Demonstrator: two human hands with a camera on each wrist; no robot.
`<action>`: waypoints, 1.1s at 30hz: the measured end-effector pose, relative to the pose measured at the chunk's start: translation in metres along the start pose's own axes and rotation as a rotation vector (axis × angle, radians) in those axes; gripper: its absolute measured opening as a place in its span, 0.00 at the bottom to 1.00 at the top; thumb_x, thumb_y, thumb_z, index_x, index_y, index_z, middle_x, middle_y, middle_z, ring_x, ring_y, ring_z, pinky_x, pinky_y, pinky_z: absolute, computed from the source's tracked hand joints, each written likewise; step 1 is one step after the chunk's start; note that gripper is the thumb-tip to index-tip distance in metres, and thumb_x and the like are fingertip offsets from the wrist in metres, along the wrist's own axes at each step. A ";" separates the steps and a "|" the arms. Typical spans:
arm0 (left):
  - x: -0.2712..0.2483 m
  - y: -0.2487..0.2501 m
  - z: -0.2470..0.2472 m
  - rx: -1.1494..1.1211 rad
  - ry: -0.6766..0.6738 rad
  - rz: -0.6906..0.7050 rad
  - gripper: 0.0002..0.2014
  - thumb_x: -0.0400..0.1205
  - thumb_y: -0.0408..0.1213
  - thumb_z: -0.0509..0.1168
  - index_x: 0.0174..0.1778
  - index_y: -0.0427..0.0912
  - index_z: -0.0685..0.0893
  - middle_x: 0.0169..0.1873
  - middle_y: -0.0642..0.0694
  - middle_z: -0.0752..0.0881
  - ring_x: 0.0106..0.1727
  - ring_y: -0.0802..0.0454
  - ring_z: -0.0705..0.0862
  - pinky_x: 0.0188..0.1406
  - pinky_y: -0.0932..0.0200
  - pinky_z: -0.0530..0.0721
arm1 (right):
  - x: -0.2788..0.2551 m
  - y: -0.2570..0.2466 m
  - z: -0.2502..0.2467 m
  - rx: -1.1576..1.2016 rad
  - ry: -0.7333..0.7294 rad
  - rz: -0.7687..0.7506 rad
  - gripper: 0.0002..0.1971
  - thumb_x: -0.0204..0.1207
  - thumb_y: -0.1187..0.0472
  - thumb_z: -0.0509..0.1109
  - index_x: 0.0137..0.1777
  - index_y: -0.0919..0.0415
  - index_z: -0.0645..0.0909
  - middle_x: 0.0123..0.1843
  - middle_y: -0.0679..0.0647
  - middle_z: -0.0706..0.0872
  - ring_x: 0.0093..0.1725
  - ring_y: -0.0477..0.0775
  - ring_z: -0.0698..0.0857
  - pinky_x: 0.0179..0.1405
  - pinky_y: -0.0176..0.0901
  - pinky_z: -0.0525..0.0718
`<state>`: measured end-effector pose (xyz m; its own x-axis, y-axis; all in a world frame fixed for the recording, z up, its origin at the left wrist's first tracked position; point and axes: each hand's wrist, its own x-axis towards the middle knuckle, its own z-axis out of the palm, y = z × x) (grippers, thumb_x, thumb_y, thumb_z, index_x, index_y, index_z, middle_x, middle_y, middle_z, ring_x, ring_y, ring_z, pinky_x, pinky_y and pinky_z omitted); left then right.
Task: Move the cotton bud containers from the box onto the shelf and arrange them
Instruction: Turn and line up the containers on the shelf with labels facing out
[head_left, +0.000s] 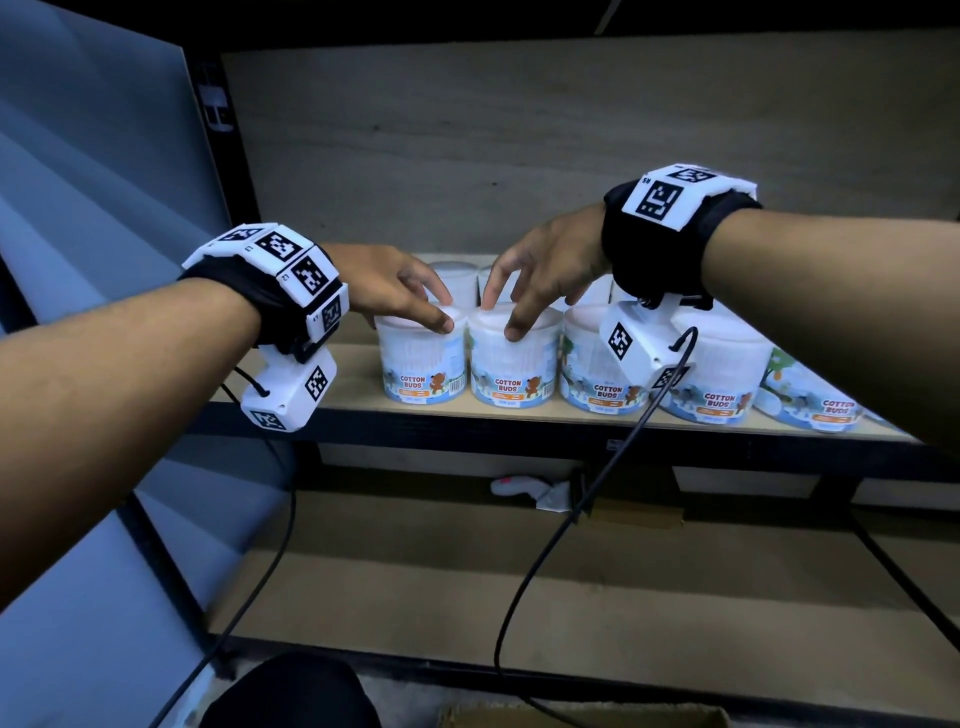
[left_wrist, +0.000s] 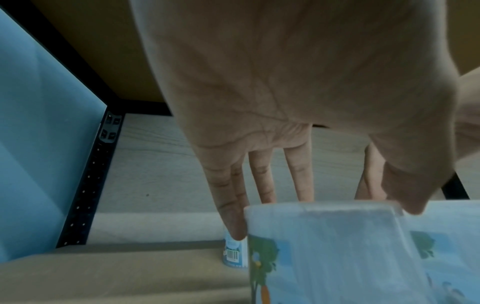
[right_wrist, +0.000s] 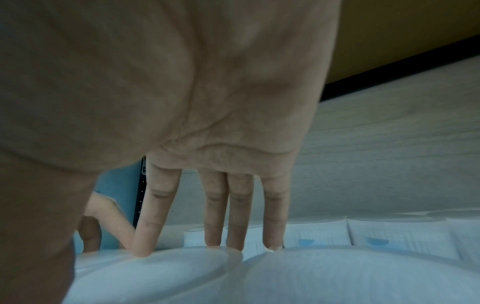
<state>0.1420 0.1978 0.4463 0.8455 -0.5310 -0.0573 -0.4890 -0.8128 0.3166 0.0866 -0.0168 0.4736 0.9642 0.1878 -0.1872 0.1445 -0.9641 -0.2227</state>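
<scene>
Round white cotton bud containers with blue cartoon labels stand in a front row on the wooden shelf (head_left: 353, 374), with more behind (head_left: 457, 275). My left hand (head_left: 436, 312) grips the leftmost front container (head_left: 421, 374) from above. In the left wrist view its fingers (left_wrist: 262, 181) reach down behind that container (left_wrist: 324, 246) and the thumb sits on the front rim. My right hand (head_left: 506, 312) holds the second container (head_left: 511, 379), thumb on the front rim and fingertips across the lid (right_wrist: 155, 273). Both containers stand upright on the shelf, touching each other.
Three more containers (head_left: 597, 384) (head_left: 717, 384) (head_left: 810, 400) continue the row to the right. A black upright post (head_left: 223, 208) and a blue-grey panel (head_left: 78, 260) bound the shelf's left. A lower shelf (head_left: 623, 597) holds a white object (head_left: 524, 488). A cardboard box edge (head_left: 582, 717) shows below.
</scene>
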 end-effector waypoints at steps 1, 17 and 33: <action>0.000 0.001 0.000 0.004 0.011 -0.005 0.26 0.73 0.60 0.74 0.66 0.60 0.82 0.60 0.55 0.85 0.63 0.53 0.82 0.67 0.51 0.81 | -0.001 0.001 -0.001 0.005 0.008 -0.002 0.25 0.65 0.45 0.83 0.63 0.37 0.83 0.64 0.48 0.84 0.65 0.51 0.83 0.64 0.52 0.85; 0.044 0.087 -0.014 0.078 0.053 0.232 0.18 0.80 0.49 0.71 0.65 0.52 0.84 0.58 0.52 0.89 0.38 0.61 0.85 0.47 0.60 0.87 | -0.037 0.098 -0.042 0.028 0.116 0.112 0.19 0.75 0.47 0.76 0.65 0.41 0.81 0.62 0.49 0.86 0.59 0.54 0.85 0.57 0.53 0.87; 0.176 0.257 0.021 0.081 0.005 0.537 0.15 0.78 0.48 0.73 0.60 0.53 0.85 0.54 0.52 0.90 0.27 0.70 0.82 0.44 0.59 0.88 | -0.063 0.284 -0.070 0.035 0.161 0.458 0.18 0.72 0.48 0.78 0.61 0.38 0.81 0.62 0.53 0.85 0.56 0.55 0.85 0.44 0.45 0.87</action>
<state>0.1605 -0.1097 0.4978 0.4731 -0.8757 0.0968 -0.8672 -0.4435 0.2265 0.0828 -0.3152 0.4888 0.9495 -0.2881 -0.1239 -0.3074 -0.9334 -0.1850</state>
